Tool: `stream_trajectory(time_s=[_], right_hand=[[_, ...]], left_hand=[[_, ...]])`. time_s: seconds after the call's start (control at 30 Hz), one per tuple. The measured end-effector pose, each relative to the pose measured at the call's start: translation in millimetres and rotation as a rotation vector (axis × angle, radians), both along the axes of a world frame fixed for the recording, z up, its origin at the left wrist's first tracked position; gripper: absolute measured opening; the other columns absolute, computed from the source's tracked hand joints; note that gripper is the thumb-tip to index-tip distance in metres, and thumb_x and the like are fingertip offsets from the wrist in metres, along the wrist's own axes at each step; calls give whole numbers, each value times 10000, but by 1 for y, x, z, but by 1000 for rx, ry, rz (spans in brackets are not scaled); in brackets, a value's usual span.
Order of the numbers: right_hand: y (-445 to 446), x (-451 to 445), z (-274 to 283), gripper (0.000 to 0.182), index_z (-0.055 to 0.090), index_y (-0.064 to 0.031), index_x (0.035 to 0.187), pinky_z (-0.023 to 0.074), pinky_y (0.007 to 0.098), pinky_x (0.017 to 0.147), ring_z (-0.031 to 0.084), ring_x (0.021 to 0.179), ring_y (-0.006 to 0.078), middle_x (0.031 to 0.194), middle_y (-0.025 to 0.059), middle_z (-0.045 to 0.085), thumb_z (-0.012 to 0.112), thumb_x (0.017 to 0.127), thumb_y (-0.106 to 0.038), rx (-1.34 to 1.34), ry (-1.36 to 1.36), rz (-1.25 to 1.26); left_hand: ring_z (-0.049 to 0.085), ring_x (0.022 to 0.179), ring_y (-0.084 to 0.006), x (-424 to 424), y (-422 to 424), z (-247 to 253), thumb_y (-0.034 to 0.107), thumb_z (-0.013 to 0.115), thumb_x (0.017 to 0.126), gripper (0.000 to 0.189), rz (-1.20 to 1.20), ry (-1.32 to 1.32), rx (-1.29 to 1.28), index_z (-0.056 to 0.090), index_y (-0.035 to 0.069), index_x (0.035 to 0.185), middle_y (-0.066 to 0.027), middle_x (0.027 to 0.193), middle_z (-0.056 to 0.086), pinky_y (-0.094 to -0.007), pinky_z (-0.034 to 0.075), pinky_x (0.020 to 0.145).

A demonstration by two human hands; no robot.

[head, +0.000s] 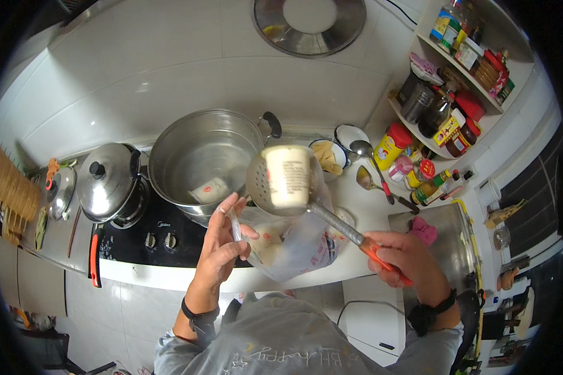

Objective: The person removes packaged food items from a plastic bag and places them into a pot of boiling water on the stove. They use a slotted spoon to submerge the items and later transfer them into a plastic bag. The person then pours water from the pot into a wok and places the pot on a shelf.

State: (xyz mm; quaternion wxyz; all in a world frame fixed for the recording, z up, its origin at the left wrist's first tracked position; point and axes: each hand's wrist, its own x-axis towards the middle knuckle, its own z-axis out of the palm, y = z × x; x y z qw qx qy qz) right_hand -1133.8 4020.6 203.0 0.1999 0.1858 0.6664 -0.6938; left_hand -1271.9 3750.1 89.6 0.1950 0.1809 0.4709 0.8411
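My right hand (399, 258) grips the red handle of a perforated metal skimmer (333, 220). On its bowl lies a whitish cup (288, 177) bearing printed writing, over the counter just right of a large steel pot (206, 140). A second printed cup (209, 190) lies tilted inside this pot, near its front wall. With its fingers, my left hand (225, 239) holds the rim of a translucent plastic bag (291, 262) in front of the pot. Pale round shapes show through the bag, but their kind is unclear.
A lidded pot (105, 180) stands left on the black gas cooktop (178, 255). Behind the bag are a bowl (330, 157) of pale strips and a ladle (362, 149). Bottles and jars crowd the right side beside the steel sink (443, 243). A cleaver-like red handle (95, 262) overhangs the counter edge.
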Motion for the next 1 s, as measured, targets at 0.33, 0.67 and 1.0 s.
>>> stream_trajectory(time_s=[0.33,0.67,1.0], right_hand=[[22,44,-51,216,489,-13,1060,310,191,359,377,425,49,600,-2,449,405,883,-103,-46,-41,-3],[40,54,-71,217,493,-31,1046,389,238,383,463,436,80,601,22,498,411,848,-64,603,-56,-14],[56,40,-67,384,429,24,1203,477,364,543,599,593,289,775,210,595,469,834,-73,1096,181,88]], left_hand=[[527,893,-166,-3,39,14,18,510,584,842,-120,159,59,252,65,1384,-140,1379,283,-208,399,609],[553,877,-127,-4,47,25,214,584,565,820,11,111,43,345,19,1325,-195,1327,373,-147,351,475],[556,949,-139,-16,17,11,173,582,632,725,-38,61,134,366,12,1305,-179,1341,366,-159,339,491]])
